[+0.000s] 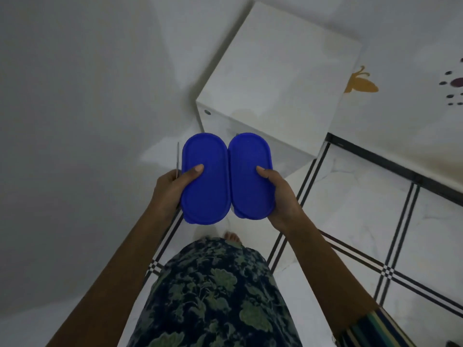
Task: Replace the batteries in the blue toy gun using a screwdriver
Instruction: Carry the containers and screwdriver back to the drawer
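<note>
Containers, two in number, were held side by side above a tiled floor (350, 209), their long edges touching. Left container (205, 181) and right container (250, 176) were both oval and closed with opaque blue lids. The lids hid the contents, so it could not be told whether the blue toy gun lay inside either one.

The screwdriver (178, 156) showed only as a thin metal shaft, standing upright just beside the outer edge of the left container. Its handle was hidden in the palm.

The left hand (172, 189) grasped the left container, thumb laid flat on the lid, and clamped the screwdriver against it. The right hand (280, 196) grasped the right container in the same way, thumb on the lid and fingers hidden beneath. A white cabinet (275, 78) stood beyond the containers.
</note>
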{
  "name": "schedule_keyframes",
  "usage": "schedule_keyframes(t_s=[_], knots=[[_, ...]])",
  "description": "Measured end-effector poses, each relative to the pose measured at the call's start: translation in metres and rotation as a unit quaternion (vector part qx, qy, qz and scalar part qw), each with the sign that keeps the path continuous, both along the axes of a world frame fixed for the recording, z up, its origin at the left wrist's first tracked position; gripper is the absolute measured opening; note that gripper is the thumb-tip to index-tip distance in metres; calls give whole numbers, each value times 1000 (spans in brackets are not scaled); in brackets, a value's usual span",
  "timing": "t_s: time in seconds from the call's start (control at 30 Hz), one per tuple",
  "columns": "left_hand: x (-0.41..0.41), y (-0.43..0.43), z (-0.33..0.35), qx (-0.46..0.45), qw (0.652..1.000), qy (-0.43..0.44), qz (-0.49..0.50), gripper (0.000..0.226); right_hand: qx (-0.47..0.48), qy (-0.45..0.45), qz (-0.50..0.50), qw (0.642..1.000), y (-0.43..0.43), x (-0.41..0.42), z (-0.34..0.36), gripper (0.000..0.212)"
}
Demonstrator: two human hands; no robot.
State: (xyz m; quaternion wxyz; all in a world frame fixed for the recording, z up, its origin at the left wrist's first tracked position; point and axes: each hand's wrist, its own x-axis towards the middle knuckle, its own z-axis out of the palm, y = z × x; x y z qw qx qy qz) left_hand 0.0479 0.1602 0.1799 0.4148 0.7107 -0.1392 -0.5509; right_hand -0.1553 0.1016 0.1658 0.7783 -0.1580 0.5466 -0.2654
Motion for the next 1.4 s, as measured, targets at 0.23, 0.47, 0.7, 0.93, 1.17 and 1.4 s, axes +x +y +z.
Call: schedule_keyframes(t_s=[0.23, 0.47, 0.7, 0.93, 1.17, 1.4], knots=[[17, -57, -70, 2, 999, 39, -9, 53, 33, -14, -4, 999, -47, 11, -74, 54], [34, -71, -140, -8, 999, 50, 9, 53, 9, 41, 64, 997, -79, 18, -142, 72], [59, -97, -160, -61, 996, 43, 55, 48, -152, 224, 276, 922, -112, 31, -157, 92], [61, -116, -154, -64, 997, 28, 20, 46, -175, 350, 461, 797, -138, 42, -158, 102], [51, -113, -153, -37, 999, 31, -6, 65, -176, 355, 449, 801, -138, 40, -168, 96], [65, -111, -140, -33, 996, 34, -71, 71, -171, 335, 468, 800, -126, 38, -171, 86]])
